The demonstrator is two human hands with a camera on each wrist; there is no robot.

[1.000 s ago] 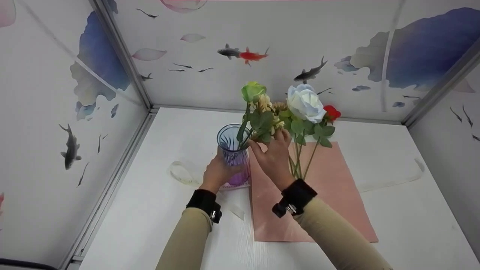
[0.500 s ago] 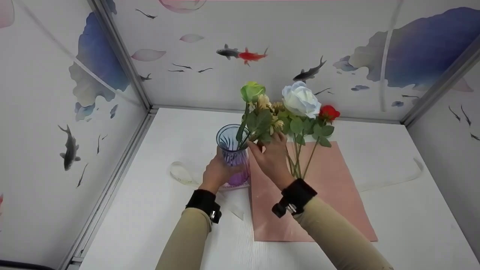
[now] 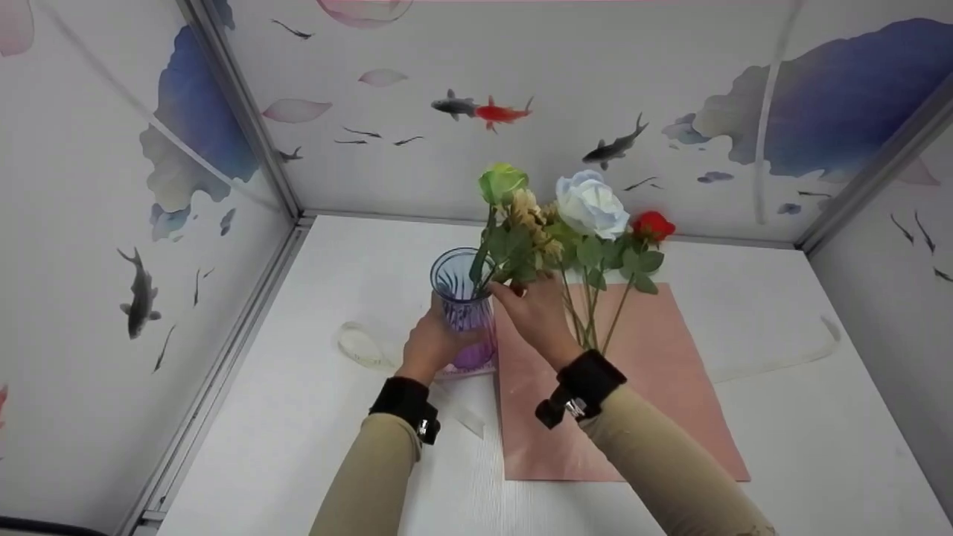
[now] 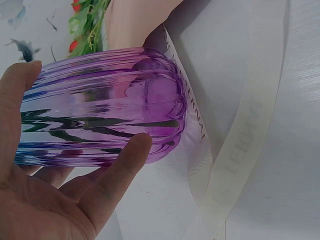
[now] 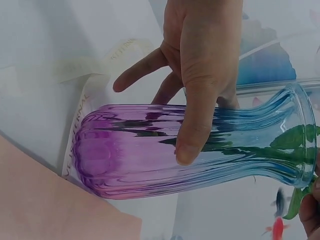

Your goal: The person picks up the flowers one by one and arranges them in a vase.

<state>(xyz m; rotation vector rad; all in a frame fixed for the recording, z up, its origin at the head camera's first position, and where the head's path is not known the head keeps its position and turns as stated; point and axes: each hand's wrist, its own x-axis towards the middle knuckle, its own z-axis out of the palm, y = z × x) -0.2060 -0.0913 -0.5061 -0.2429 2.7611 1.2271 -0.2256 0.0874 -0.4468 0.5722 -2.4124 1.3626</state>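
Note:
My left hand (image 3: 434, 339) grips a ribbed glass vase (image 3: 470, 316), blue at the mouth and purple at the base. In the left wrist view the thumb and fingers wrap the vase (image 4: 100, 105) from opposite sides. A green rose (image 3: 503, 183) and beige flowers (image 3: 527, 207) lean from the vase mouth, stems inside. My right hand (image 3: 540, 313) pinches flower stems beside the rim; leaves partly hide its fingers. The right wrist view catches only fingertips (image 5: 311, 212) by the rim and a leaf. Right of them are a white-blue rose (image 3: 593, 205) and a red rose (image 3: 654, 225).
Pink wrapping paper (image 3: 633, 439) lies under the long stems (image 3: 590, 320) on the white table (image 3: 298, 417). A pale ribbon (image 3: 361, 346) curls left of the vase, and another ribbon (image 3: 789, 363) lies at right. Printed walls (image 3: 357, 171) enclose the table at back and sides.
The white-blue rose has shifted a little to the left. My right hand has moved slightly down and left. The left hand and the vase stay in place.

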